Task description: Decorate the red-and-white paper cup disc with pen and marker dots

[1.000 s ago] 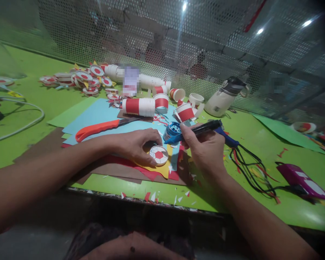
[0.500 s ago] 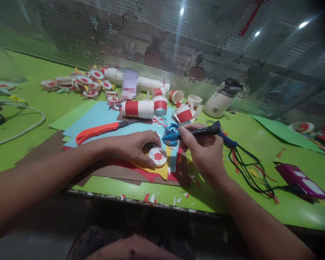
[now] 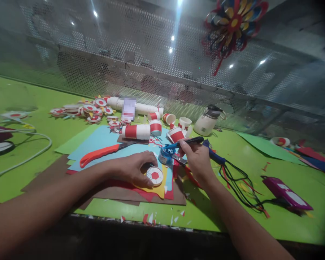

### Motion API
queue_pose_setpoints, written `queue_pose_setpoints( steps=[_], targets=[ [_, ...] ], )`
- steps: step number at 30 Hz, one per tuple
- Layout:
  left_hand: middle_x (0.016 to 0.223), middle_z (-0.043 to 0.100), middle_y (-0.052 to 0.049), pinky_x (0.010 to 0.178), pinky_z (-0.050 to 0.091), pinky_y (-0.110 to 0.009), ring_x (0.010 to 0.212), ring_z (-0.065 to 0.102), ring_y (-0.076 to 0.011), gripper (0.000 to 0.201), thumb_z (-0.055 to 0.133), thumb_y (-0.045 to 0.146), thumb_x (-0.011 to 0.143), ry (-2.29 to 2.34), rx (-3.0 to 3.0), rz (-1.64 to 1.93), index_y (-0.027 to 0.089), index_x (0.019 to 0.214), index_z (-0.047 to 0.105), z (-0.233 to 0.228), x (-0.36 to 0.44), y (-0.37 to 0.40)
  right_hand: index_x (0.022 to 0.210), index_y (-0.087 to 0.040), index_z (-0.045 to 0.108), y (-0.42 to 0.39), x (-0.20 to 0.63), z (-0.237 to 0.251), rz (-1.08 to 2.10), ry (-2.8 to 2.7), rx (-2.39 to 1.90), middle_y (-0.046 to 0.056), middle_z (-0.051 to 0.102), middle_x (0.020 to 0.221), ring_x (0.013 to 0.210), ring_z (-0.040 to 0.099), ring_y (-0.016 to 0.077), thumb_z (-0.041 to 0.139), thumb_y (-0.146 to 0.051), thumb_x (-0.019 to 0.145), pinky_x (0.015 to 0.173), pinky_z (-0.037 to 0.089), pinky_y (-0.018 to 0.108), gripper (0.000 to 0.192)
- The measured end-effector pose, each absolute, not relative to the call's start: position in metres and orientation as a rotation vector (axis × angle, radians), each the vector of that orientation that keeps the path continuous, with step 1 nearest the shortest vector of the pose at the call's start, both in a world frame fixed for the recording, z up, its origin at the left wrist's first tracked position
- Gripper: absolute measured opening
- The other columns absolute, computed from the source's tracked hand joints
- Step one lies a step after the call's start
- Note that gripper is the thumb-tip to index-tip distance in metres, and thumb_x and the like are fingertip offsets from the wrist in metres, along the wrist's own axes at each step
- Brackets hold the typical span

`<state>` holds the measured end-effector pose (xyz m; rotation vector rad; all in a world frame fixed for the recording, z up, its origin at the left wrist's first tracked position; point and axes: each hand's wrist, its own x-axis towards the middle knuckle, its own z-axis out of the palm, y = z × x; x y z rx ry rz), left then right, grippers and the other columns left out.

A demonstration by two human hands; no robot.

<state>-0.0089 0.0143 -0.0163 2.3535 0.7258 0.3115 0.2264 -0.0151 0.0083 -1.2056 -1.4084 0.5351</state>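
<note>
My left hand (image 3: 134, 168) rests on a stack of coloured paper sheets (image 3: 103, 148) and grips a small white round disc with a red hexagon (image 3: 154, 176) by its edge. My right hand (image 3: 195, 159) holds a black and blue glue pen (image 3: 188, 142) level, with its tip over a small blue round tub (image 3: 166, 153). A black cable (image 3: 241, 180) runs from the pen across the green table (image 3: 260, 162) to the right.
An orange-handled cutter (image 3: 103, 153) lies on the blue sheet. Red and white paper cups (image 3: 141, 131) lie behind it, and several finished discs (image 3: 83, 109) are piled at back left. A white bottle (image 3: 207, 121), a purple pouch (image 3: 285, 187) and a mesh wall with a hanging paper flower (image 3: 233, 21) are also in view.
The camera has tilted up, so the hands sit lower and the hanging paper flower shows. My right hand has moved the pen tip slightly left, over the blue tub. The left hand still holds the disc.
</note>
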Motion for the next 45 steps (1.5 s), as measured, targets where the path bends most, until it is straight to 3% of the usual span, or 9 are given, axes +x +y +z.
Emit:
queue_pose_setpoints(
  steps=[11, 22, 29, 34, 41, 45],
  targets=[
    [0.113, 0.060, -0.008, 0.087, 0.047, -0.036, 0.101, 0.057, -0.0260, 0.056, 0.077, 0.053, 0.072, 0.711, 2.364, 0.325, 0.019, 0.114, 0.061, -0.020, -0.007, 0.018, 0.062, -0.018, 0.062, 0.018, 0.235, 0.002, 0.485, -1.570, -1.442, 0.000, 0.056, 0.057, 0.057, 0.047, 0.0150, 0.063, -0.061, 0.077, 0.054, 0.035, 0.028, 0.045],
    [0.113, 0.060, -0.008, 0.084, 0.048, -0.034, 0.097, 0.057, -0.0241, 0.055, 0.076, 0.054, 0.073, 0.728, 2.365, 0.310, 0.019, 0.113, 0.061, -0.019, -0.007, 0.017, 0.055, -0.016, 0.066, 0.015, 0.233, -0.002, 0.564, -1.679, -1.524, -0.003, 0.047, 0.050, 0.053, 0.039, 0.0121, 0.075, -0.050, 0.072, 0.051, 0.030, 0.028, 0.040],
    [0.114, 0.060, -0.008, 0.088, 0.046, -0.035, 0.102, 0.057, -0.0247, 0.053, 0.076, 0.053, 0.074, 0.700, 2.365, 0.330, 0.020, 0.113, 0.061, -0.021, -0.008, 0.019, 0.070, -0.015, 0.072, 0.009, 0.233, 0.011, 0.465, -1.544, -1.405, 0.000, 0.062, 0.062, 0.061, 0.053, 0.0148, 0.070, -0.044, 0.081, 0.060, 0.044, 0.030, 0.032],
    [0.116, 0.060, -0.008, 0.091, 0.046, -0.036, 0.104, 0.057, -0.0254, 0.052, 0.076, 0.053, 0.077, 0.691, 2.375, 0.309, 0.020, 0.114, 0.061, -0.016, -0.008, 0.017, 0.062, -0.022, 0.063, -0.009, 0.238, 0.024, 0.289, -1.334, -1.108, -0.003, 0.055, 0.054, 0.050, 0.049, 0.0125, 0.075, -0.048, 0.083, 0.053, 0.043, 0.030, 0.036],
    [0.116, 0.059, -0.007, 0.093, 0.046, -0.036, 0.105, 0.056, -0.0250, 0.051, 0.078, 0.048, 0.077, 0.670, 2.364, 0.314, 0.019, 0.116, 0.061, -0.016, -0.009, 0.017, 0.070, -0.020, 0.067, -0.042, 0.214, 0.014, 0.702, -1.539, -1.114, -0.002, 0.059, 0.052, 0.045, 0.050, 0.0116, 0.072, -0.044, 0.084, 0.045, 0.043, 0.027, 0.028],
    [0.115, 0.059, -0.007, 0.091, 0.046, -0.034, 0.104, 0.056, -0.0247, 0.050, 0.077, 0.048, 0.078, 0.652, 2.374, 0.311, 0.019, 0.115, 0.060, -0.018, -0.009, 0.018, 0.070, -0.019, 0.066, -0.047, 0.204, 0.003, 0.718, -1.640, -1.120, -0.002, 0.061, 0.057, 0.050, 0.053, 0.0110, 0.067, -0.038, 0.084, 0.050, 0.046, 0.025, 0.024]
  ],
)
